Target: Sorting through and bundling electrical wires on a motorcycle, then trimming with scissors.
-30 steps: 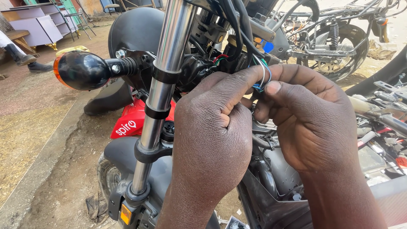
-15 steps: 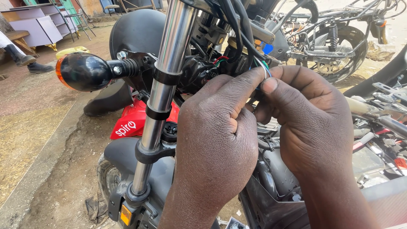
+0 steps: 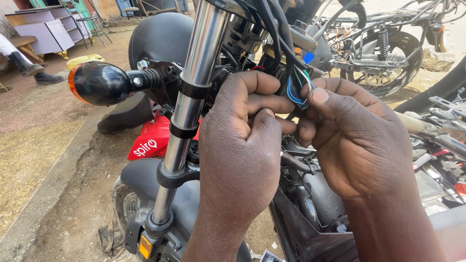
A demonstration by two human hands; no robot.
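I look down at the front of a motorcycle. My left hand (image 3: 242, 145) and my right hand (image 3: 354, 140) meet just right of the chrome fork tube (image 3: 191, 97). Both pinch a small bundle of blue, green and white wires (image 3: 297, 90) that hangs from black cables under the handlebar. My right thumb presses on the bundle from the right; my left fingers curl around it from the left. The wire ends are hidden between my fingers.
A black turn signal with an orange lens (image 3: 97, 83) sticks out left of the fork. Below are a red body panel (image 3: 150, 140), the front mudguard (image 3: 145, 179) and dirt ground. A second motorcycle (image 3: 383, 53) stands at the back right; purple furniture (image 3: 43, 34) at far left.
Both hands have stayed on the wire bundle. My left fingers have shifted a little and the blue and green wires show more between the fingertips.
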